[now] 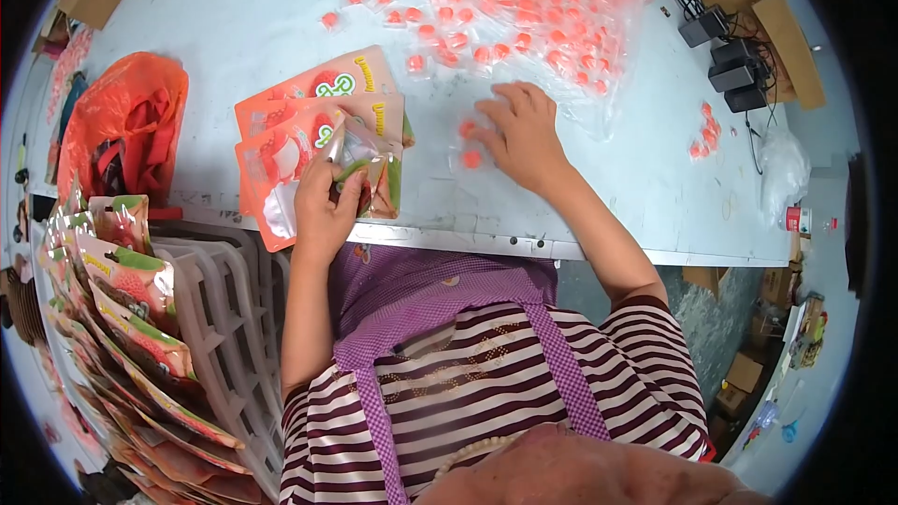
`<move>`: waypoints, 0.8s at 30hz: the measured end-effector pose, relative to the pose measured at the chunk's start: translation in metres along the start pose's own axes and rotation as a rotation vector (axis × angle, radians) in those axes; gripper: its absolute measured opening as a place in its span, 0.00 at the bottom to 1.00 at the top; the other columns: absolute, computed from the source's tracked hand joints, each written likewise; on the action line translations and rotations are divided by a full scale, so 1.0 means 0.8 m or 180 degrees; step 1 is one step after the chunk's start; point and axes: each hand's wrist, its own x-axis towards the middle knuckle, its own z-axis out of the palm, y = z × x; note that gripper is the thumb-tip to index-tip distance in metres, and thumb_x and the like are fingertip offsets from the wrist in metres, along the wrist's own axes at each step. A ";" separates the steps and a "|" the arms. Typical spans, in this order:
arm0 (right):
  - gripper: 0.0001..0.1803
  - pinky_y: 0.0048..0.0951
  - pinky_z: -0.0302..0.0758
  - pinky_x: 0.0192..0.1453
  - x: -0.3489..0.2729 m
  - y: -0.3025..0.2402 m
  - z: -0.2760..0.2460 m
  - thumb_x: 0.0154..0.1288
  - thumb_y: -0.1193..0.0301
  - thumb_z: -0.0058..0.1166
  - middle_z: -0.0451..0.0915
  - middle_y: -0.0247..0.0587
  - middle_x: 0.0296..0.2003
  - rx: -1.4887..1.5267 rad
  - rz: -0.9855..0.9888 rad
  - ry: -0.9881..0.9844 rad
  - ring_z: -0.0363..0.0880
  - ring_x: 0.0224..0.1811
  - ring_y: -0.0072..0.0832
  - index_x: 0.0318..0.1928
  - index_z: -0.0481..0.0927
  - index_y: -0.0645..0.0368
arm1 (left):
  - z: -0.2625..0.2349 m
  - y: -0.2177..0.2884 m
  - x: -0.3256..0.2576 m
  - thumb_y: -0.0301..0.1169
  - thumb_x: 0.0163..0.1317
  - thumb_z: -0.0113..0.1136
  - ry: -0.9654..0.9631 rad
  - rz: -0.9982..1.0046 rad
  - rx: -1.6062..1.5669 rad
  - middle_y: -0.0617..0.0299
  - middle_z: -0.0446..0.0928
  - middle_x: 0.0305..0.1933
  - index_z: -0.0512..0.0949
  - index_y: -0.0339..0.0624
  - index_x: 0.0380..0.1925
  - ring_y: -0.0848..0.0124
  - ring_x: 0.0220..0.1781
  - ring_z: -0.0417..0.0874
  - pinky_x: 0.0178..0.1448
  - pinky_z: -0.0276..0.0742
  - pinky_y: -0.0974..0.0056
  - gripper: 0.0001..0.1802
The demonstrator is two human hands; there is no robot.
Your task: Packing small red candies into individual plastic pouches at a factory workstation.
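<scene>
My left hand [325, 204] grips the edge of a red and green snack pouch [267, 161] near the table's front edge, its thumb and fingers pressed on the shiny film. Another such pouch [368, 62] lies partly under it. To the right, my right hand [526, 136] is over the table with its fingers apart and curved. Next to its fingertips are a few red candies in clear wrappers [471, 160]; whether the fingers touch them is hard to make out.
A large clear plastic bag with many wrapped red candies [552, 0] spreads at the back. An orange plastic bag [159, 84] stands at left, above a white plastic crate [210, 295] and stacked pouches [131, 281]. Black adapters [734, 65] with cables lie at right.
</scene>
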 end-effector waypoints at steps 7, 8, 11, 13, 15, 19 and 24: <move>0.18 0.40 0.63 0.56 0.052 0.028 0.009 0.59 0.64 0.54 0.69 0.48 0.54 0.0098 -0.0007 0.0654 0.65 0.53 0.44 0.50 0.74 0.56 | 0.001 -0.003 -0.001 0.27 0.55 0.62 0.0011 0.0114 0.0033 0.57 0.70 0.26 0.70 0.35 0.24 0.66 0.28 0.71 0.35 0.68 0.66 0.10; 0.18 0.40 0.63 0.56 0.058 0.034 0.016 0.59 0.64 0.54 0.69 0.48 0.54 0.0107 -0.0006 0.0663 0.65 0.53 0.44 0.50 0.74 0.56 | 0.001 -0.004 -0.001 0.27 0.55 0.62 0.0011 0.0119 0.0045 0.57 0.70 0.26 0.70 0.35 0.24 0.66 0.28 0.71 0.35 0.68 0.66 0.10; 0.17 0.39 0.64 0.53 0.062 0.040 0.028 0.61 0.64 0.52 0.72 0.47 0.52 -0.0209 -0.0014 0.0517 0.67 0.52 0.42 0.49 0.75 0.56 | 0.003 -0.006 -0.002 0.27 0.55 0.62 0.0040 0.0136 0.0053 0.56 0.70 0.26 0.70 0.35 0.25 0.66 0.29 0.71 0.35 0.68 0.66 0.11; 0.16 0.39 0.64 0.52 0.054 0.033 0.019 0.61 0.64 0.52 0.74 0.44 0.50 -0.0162 -0.0013 0.0216 0.68 0.50 0.39 0.47 0.76 0.57 | 0.002 -0.006 -0.002 0.28 0.55 0.62 0.0080 0.0267 0.0139 0.56 0.69 0.26 0.70 0.35 0.25 0.65 0.29 0.71 0.35 0.68 0.66 0.11; 0.16 0.39 0.64 0.52 0.043 0.026 0.009 0.60 0.65 0.53 0.74 0.43 0.50 -0.0135 -0.0041 0.0048 0.69 0.50 0.38 0.47 0.77 0.57 | 0.001 -0.006 -0.003 0.28 0.55 0.62 0.0073 0.0196 0.0138 0.56 0.69 0.26 0.70 0.35 0.25 0.64 0.29 0.71 0.35 0.68 0.66 0.11; 0.16 0.39 0.63 0.54 0.034 0.013 -0.019 0.58 0.64 0.55 0.75 0.42 0.48 0.0058 -0.0063 -0.0712 0.69 0.50 0.39 0.46 0.77 0.57 | 0.000 -0.008 -0.004 0.28 0.55 0.62 0.0070 0.0129 0.0135 0.57 0.69 0.26 0.69 0.35 0.24 0.65 0.29 0.70 0.36 0.68 0.66 0.11; 0.23 0.39 0.61 0.57 0.070 0.006 0.003 0.55 0.61 0.59 0.74 0.46 0.48 0.0415 -0.0019 0.0233 0.68 0.51 0.41 0.48 0.74 0.59 | 0.003 -0.009 -0.004 0.28 0.55 0.62 0.0052 0.0102 0.0135 0.57 0.69 0.26 0.69 0.35 0.24 0.65 0.29 0.70 0.36 0.68 0.66 0.11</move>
